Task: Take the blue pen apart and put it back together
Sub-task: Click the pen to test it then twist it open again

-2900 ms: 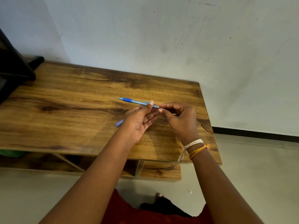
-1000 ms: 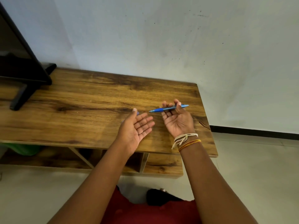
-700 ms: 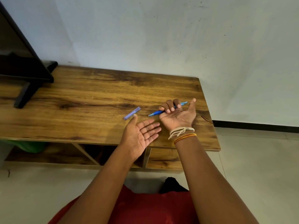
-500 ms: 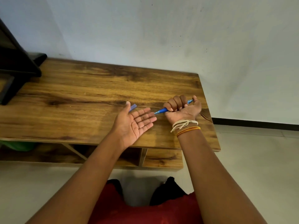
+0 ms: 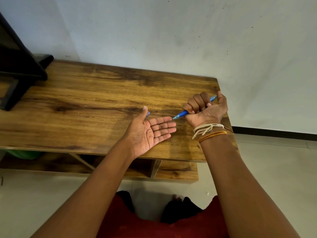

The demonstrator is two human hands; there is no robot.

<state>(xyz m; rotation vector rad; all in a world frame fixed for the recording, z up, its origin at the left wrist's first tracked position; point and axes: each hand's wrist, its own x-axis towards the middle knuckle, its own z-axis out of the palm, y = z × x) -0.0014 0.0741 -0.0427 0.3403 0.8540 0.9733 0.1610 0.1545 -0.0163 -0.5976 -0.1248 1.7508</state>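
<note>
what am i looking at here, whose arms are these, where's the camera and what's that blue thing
There is no machine here. The picture comes from a camera worn on a person's head, looking forward and down, so the two bare arms are that person's own. The right hand, with thread bands on the wrist, is closed in a fist around a blue pen, tip pointing toward the left hand. The left hand is open, palm up, and holds nothing. Just behind its thumb a small pale blue piece lies on the wooden table; it is mostly hidden, perhaps the pen's cap. A black stand sits at the table's far left.
</note>
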